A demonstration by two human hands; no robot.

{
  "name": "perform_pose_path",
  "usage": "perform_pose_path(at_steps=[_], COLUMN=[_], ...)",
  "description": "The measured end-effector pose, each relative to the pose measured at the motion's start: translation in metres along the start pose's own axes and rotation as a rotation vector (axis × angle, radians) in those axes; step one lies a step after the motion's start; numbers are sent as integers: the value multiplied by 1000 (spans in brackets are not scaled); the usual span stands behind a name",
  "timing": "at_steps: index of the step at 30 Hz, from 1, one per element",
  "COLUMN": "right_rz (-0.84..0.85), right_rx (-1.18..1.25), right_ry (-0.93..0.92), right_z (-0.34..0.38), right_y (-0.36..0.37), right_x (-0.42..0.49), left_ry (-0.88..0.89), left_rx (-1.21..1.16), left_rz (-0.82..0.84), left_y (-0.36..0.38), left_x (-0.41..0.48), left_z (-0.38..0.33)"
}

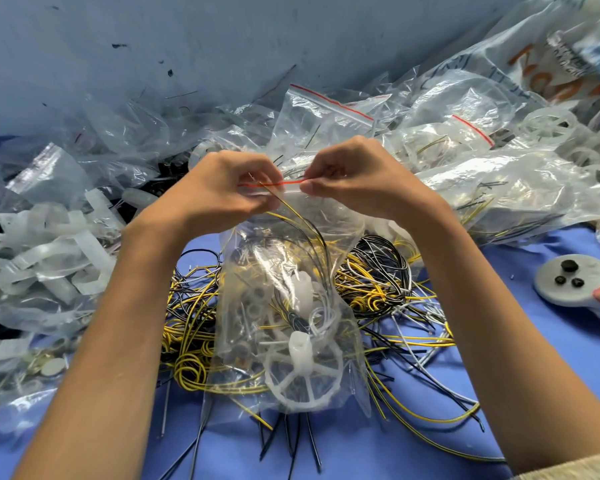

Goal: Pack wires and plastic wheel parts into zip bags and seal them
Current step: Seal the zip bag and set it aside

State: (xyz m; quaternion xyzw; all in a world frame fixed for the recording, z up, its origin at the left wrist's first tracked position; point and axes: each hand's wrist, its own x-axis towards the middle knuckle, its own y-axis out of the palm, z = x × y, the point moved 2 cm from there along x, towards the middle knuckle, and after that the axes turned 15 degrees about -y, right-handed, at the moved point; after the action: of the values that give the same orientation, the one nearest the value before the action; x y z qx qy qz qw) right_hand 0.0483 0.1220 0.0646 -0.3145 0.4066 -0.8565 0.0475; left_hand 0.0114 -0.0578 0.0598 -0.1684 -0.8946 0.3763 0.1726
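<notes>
I hold a clear zip bag (243,306) upright above the blue table (520,403). My left hand (222,188) pinches the left end of its red-lined zip strip (284,183), and my right hand (354,174) pinches the right end. Inside the bag lie a white plastic wheel (302,379), small white parts and yellow, black and white wires. One yellow wire (291,209) runs up to the strip between my hands. A loose tangle of yellow, black and white wires (378,289) lies on the table behind and below the bag.
Filled and empty zip bags (326,112) pile up against the blue wall behind. White plastic parts (49,251) heap at the left, small round metal parts (45,367) lie at the lower left, and a grey plate with black knobs (568,282) sits at the right.
</notes>
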Motion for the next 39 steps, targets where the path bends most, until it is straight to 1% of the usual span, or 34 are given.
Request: perform_pose_path(at_steps=[8, 13, 19, 23, 25, 29, 33, 39], right_rz=[-3, -4, -2, -1, 1, -26, -28, -30], right_rx=[20, 31, 12, -4, 3, 20, 15, 7], right_ry=[3, 2, -2, -11, -8, 8, 9, 8], right_z=[-3, -4, -7, -8, -8, -10, -9, -9], right_y=[-1, -2, 0, 1, 2, -1, -2, -1], right_x=[-1, -1, 0, 0, 0, -1, -1, -1], left_ry=[47, 106, 159, 126, 139, 231, 282, 329], left_rx=[-3, -18, 108, 203, 228, 175, 154, 164], left_rz=[-30, -103, -227, -207, -213, -272, -271, -328], left_y=[-1, -2, -1, 5, 7, 4, 3, 4], left_x=[0, 0, 6, 10, 10, 8, 7, 7], left_z=[-1, -1, 4, 9, 10, 7, 5, 6])
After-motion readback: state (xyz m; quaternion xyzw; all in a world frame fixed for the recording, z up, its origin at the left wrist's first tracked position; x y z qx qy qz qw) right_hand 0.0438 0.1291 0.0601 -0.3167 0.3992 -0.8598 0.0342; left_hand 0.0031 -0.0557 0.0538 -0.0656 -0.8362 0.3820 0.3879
